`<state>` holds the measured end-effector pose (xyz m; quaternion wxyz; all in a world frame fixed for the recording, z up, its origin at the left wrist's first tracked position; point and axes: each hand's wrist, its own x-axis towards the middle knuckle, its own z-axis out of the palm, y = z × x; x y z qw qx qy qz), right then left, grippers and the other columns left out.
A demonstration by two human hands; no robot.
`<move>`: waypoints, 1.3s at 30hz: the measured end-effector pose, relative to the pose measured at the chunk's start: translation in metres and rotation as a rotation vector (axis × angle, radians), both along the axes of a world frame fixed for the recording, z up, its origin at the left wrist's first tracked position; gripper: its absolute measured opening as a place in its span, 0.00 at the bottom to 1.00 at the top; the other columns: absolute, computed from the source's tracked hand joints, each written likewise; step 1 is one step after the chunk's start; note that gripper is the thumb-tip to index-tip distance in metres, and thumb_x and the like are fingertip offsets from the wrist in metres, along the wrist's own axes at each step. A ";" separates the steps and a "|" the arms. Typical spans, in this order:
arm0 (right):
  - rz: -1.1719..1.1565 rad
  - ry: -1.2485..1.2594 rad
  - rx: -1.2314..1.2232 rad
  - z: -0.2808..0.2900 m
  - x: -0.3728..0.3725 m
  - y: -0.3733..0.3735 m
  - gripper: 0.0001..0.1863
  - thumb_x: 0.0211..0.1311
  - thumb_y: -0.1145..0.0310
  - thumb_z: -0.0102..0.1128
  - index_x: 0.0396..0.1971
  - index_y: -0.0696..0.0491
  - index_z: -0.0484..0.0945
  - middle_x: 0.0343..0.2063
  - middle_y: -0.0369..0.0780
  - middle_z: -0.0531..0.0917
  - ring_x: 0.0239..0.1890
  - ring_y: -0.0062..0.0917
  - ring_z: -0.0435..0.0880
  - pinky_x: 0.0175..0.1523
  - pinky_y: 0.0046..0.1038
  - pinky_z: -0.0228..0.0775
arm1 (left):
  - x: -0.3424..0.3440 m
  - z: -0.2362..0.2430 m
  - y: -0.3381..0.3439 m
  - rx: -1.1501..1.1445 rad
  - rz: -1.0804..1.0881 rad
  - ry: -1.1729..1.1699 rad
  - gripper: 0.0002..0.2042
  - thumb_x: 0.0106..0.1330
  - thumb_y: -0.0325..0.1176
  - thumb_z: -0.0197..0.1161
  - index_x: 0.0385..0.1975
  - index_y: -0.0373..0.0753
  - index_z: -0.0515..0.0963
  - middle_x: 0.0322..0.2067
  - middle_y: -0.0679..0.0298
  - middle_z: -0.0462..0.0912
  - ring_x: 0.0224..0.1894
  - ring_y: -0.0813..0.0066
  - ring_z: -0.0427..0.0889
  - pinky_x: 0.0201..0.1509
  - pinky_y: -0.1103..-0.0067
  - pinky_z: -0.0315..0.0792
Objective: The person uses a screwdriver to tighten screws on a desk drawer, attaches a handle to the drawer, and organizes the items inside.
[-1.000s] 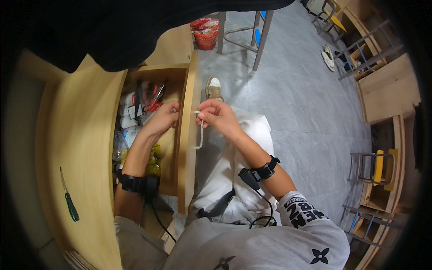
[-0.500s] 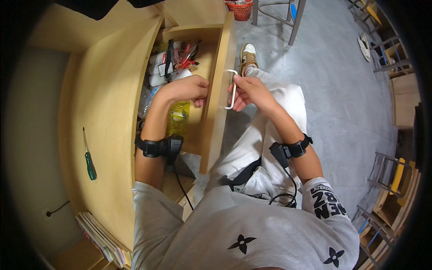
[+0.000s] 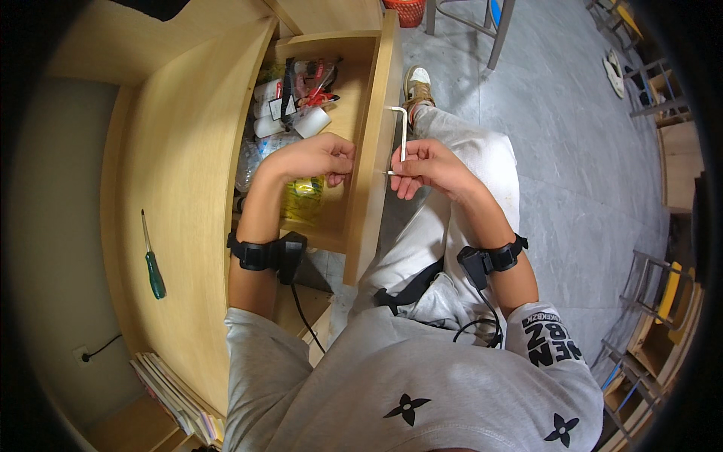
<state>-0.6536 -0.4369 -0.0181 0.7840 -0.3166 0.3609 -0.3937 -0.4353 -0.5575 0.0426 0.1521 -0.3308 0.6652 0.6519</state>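
A wooden drawer is pulled out from under the desk. On the outer side of its front, my right hand is closed around the lower part of a white, bracket-shaped drawer handle. Whether both handle ends touch the wood, I cannot tell. Inside the drawer, my left hand has its fingers curled against the inner side of the front, across from the handle; what they pinch, if anything, is hidden. A green-handled screwdriver lies on the desktop at the left.
White bottles, plastic bags and a yellow packet fill the drawer's left side. Books stand at the lower left. A stool and a red basket are beyond the drawer. Cables hang from both wrist straps.
My right hand has slid down to the handle's lower end, and the handle now stands farther out from the drawer front. My left hand stays at the inner side, shifted only slightly.
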 end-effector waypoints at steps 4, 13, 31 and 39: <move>-0.011 -0.059 0.025 0.003 0.002 0.000 0.08 0.59 0.72 0.56 0.33 0.61 0.75 0.24 0.44 0.81 0.23 0.26 0.82 0.31 0.25 0.77 | 0.003 -0.005 -0.001 0.010 0.005 0.009 0.07 0.61 0.27 0.53 0.22 0.33 0.72 0.19 0.67 0.74 0.22 0.81 0.73 0.26 0.83 0.67; 0.001 -0.035 -0.030 0.001 0.002 0.002 0.09 0.61 0.70 0.57 0.36 0.59 0.74 0.27 0.45 0.83 0.23 0.22 0.82 0.28 0.20 0.76 | -0.003 -0.001 0.004 -0.003 0.051 -0.017 0.04 0.58 0.25 0.55 0.24 0.32 0.74 0.18 0.68 0.73 0.21 0.82 0.72 0.25 0.84 0.66; 0.026 -0.019 -0.009 0.005 -0.001 0.001 0.10 0.59 0.68 0.59 0.32 0.60 0.76 0.25 0.44 0.83 0.21 0.22 0.82 0.27 0.20 0.75 | -0.003 -0.004 0.003 0.023 0.077 -0.013 0.03 0.55 0.23 0.54 0.22 0.31 0.74 0.18 0.67 0.74 0.20 0.82 0.71 0.24 0.85 0.64; 0.023 0.004 -0.007 0.005 -0.001 0.001 0.10 0.59 0.68 0.59 0.32 0.61 0.76 0.25 0.44 0.83 0.21 0.22 0.82 0.27 0.20 0.75 | -0.004 -0.001 0.004 0.029 0.075 -0.011 0.03 0.55 0.24 0.54 0.22 0.31 0.74 0.19 0.66 0.74 0.21 0.82 0.71 0.24 0.85 0.64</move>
